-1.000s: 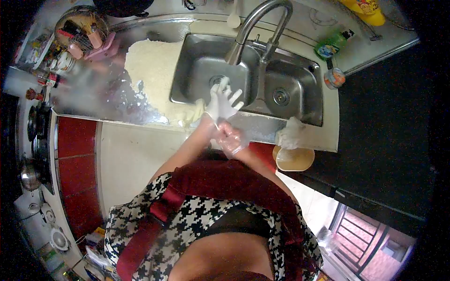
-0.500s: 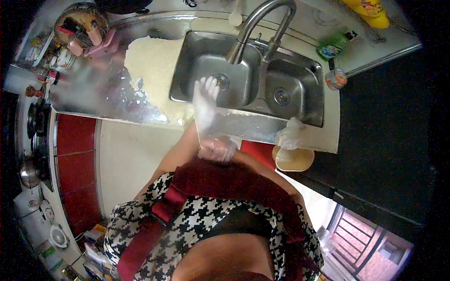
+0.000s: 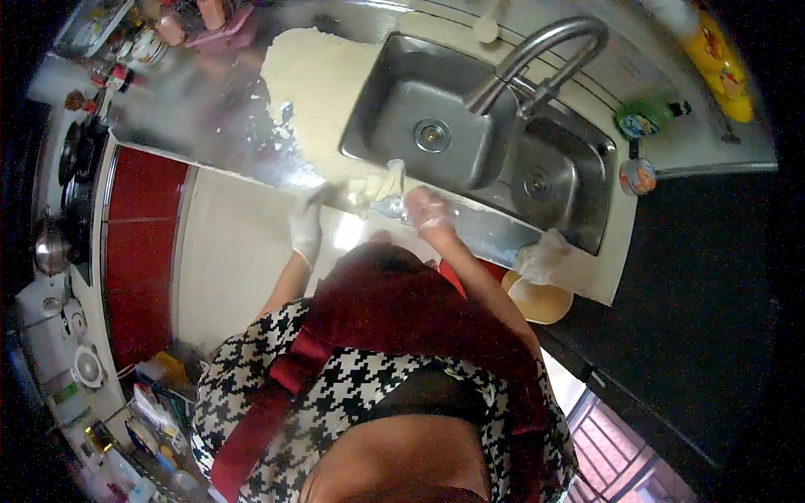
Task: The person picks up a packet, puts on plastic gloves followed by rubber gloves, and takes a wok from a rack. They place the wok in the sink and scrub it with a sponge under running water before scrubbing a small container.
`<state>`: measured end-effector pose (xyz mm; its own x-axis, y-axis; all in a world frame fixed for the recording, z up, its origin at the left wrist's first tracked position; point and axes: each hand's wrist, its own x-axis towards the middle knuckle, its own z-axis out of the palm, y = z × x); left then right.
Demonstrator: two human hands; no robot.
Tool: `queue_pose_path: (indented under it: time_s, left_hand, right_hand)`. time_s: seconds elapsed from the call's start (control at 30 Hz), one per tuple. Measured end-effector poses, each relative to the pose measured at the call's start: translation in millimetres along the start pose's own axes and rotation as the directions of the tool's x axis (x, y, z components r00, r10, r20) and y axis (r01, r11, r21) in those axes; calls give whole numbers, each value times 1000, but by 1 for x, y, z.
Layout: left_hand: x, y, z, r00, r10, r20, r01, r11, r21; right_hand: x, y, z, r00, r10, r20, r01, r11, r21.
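My left hand (image 3: 305, 225), in a white glove, is held just in front of the counter's front edge. Its fingers look stretched toward the counter, with nothing visible in them. To its right, a crumpled cream-white piece (image 3: 377, 186) lies at the front edge below the large sink basin. My right hand (image 3: 431, 210), in a thin clear glove, is right beside that piece over the front strip of the counter. Motion smears its fingers, and I cannot tell whether they grip anything. Behind the left hand, a cream patch (image 3: 323, 88) with a ragged edge spreads across the silvery counter (image 3: 193, 117).
The double sink (image 3: 432, 92) and its arched faucet (image 3: 553, 42) are behind my right hand. A crumpled white cloth (image 3: 545, 256) rests at the front right corner, above a beige container (image 3: 541, 302). A green bottle (image 3: 644, 120) stands right of the sink.
The camera view has shifted. My hands were together near the counter edge, left fingers spread over the sink; now they are apart, left hand lower left, right hand up at the edge.
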<state>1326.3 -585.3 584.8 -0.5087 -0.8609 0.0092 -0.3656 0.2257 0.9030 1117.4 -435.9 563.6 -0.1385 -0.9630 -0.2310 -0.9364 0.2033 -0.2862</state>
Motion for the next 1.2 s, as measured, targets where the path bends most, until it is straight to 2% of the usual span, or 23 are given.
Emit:
queue_pose_path:
  time_s: [0.03,0.07,0.1,0.17,0.3,0.33,0.37,0.4,0.43,0.5,0.53,0.6,0.63,0.67,0.7,0.73,0.77,0.8,0.87,0.93,1.0,1.13,1.2]
  left_hand:
    - [-5,-3,3,995,-93,40,98,980,-172]
    - [-8,-5,9,981,-171,94,193,922,-336]
    - [-14,6,17,981,-177,79,193,924,-329]
    - [-8,13,21,902,-315,296,432,623,-653]
    - [4,41,12,812,-438,386,579,692,-431]
    - [-5,40,24,817,-432,383,571,697,-433]
    - [-6,34,26,931,-254,260,320,913,-252]
    - [-7,32,28,983,-25,181,30,999,-24]
    - [-6,50,23,957,-138,254,127,990,58]
    - [-1,51,27,951,-77,300,71,997,30]
    - [1,53,28,939,-16,343,16,1000,3]
    - [7,56,36,917,99,388,-85,995,-52]
    - [10,59,38,885,157,438,-149,987,-53]
    - [14,62,41,850,213,483,-213,976,-56]
    - [16,72,42,823,306,479,-327,944,-41]
    - [17,78,43,824,304,478,-324,945,-44]
    - [19,82,45,799,116,590,36,971,-238]
    - [17,93,50,695,-25,718,400,844,-358]
    - [21,122,45,705,-57,707,473,781,-409]
    - [27,124,44,671,-202,714,517,817,-255]
    - [31,122,47,711,-175,681,434,872,-229]
    - [32,117,50,838,-98,537,207,967,-147]
    - [32,114,52,891,-68,448,151,977,-152]
  right_hand:
    - [7,6,6,969,213,-123,-171,944,281]
    - [18,10,12,881,440,-176,-281,784,553]
    - [21,15,3,888,426,-174,-268,786,557]
    - [40,10,-22,791,610,-45,-557,750,358]
    - [61,8,-40,861,497,110,-507,817,274]
    - [52,20,-33,862,496,101,-503,819,276]
    - [53,21,-32,879,468,92,-466,803,372]
    - [53,21,-32,895,440,77,-423,779,464]
    - [51,24,-28,893,444,76,-426,779,459]
    - [40,26,-20,851,523,48,-316,437,842]
    - [31,17,-29,847,530,45,-319,439,840]
    - [11,6,-42,808,576,126,-121,-47,991]
    - [11,8,-30,827,562,-1,-37,56,998]
    - [9,6,-27,824,567,-3,-38,62,997]
    - [7,-3,-30,804,535,-258,129,267,955]
    - [6,-12,-31,745,449,-493,285,454,844]
    - [5,-19,-34,764,476,-435,214,450,867]
    - [-3,-19,-40,763,474,-439,216,453,865]
    - [-10,-24,-55,792,399,-462,175,576,798]
    - [-14,-28,-73,789,393,-473,129,646,753]
    - [-16,-28,-82,738,268,-619,249,744,620]
    - [-10,-23,-82,762,194,-618,275,767,580]
    - [-5,-21,-77,860,348,-372,201,439,876]
